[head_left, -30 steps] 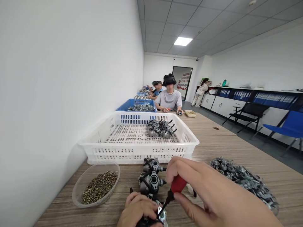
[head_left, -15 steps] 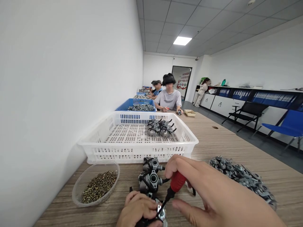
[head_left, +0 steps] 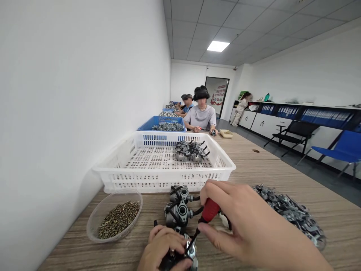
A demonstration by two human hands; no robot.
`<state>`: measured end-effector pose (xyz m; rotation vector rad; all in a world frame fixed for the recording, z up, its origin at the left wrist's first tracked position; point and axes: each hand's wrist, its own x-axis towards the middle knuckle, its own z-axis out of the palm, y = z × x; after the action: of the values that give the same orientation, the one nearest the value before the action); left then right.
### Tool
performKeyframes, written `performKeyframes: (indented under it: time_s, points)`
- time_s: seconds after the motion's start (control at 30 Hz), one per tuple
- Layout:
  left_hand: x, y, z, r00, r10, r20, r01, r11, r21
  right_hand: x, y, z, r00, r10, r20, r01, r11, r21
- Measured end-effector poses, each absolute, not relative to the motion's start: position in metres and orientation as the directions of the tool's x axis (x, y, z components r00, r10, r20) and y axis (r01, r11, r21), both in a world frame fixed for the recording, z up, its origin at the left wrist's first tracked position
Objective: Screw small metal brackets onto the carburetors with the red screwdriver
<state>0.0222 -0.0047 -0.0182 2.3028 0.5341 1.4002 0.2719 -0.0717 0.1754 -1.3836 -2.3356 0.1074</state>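
Note:
My right hand [head_left: 242,226] is closed round a red-handled screwdriver [head_left: 208,212], whose dark shaft slants down to a small metal carburettor part [head_left: 184,255] at the bottom edge. My left hand [head_left: 162,246] is wrapped round that part, holding it on the wooden table [head_left: 265,165]. Just beyond the hands stand two more grey carburettors [head_left: 180,205] with black hoses. A clear bowl of small brass screws [head_left: 117,218] sits to the left of them.
A white slotted crate [head_left: 158,169] with several carburettors lies ahead, a blue crate [head_left: 160,126] behind it. A heap of metal plates [head_left: 290,212] lies to the right. Other people sit further along the table. Chairs and cabinets line the right wall; the left wall is close.
My right hand has shifted slightly along the screwdriver handle and the tool has turned a little on the part. My left hand stays on the part. The view has tilted a bit.

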Motion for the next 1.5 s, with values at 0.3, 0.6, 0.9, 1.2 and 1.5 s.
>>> performKeyframes:
  time_s: [0.3, 0.6, 0.9, 1.2, 1.5]
  points:
    - [0.024, -0.005, -0.016, 0.425, 0.472, 0.772, 0.100, -0.872, 0.479, 0.276, -0.069, 0.177, -0.504, 0.801, 0.323, 0.733, 0.595, -0.331]
    - [0.022, -0.006, -0.016, 0.431, 0.504, 0.749, 0.120, -0.854, 0.506, 0.270, -0.072, 0.178, -0.436, 0.839, 0.325, 0.799, 0.527, -0.290]
    - [0.022, -0.009, -0.021, 0.448, 0.522, 0.726, 0.092, -0.834, 0.543, 0.274, -0.060, 0.172, -0.520, 0.764, 0.381, 0.718, 0.633, -0.288]
    - [0.022, -0.018, -0.022, 0.429, 0.672, 0.603, 0.135, -0.708, 0.693, 0.276, -0.069, 0.176, -0.514, 0.794, 0.325, 0.708, 0.606, -0.362]
    - [0.022, -0.021, -0.019, 0.433, 0.720, 0.542, 0.121, -0.643, 0.757, 0.282, -0.058, 0.167, -0.540, 0.736, 0.408, 0.720, 0.655, -0.230]
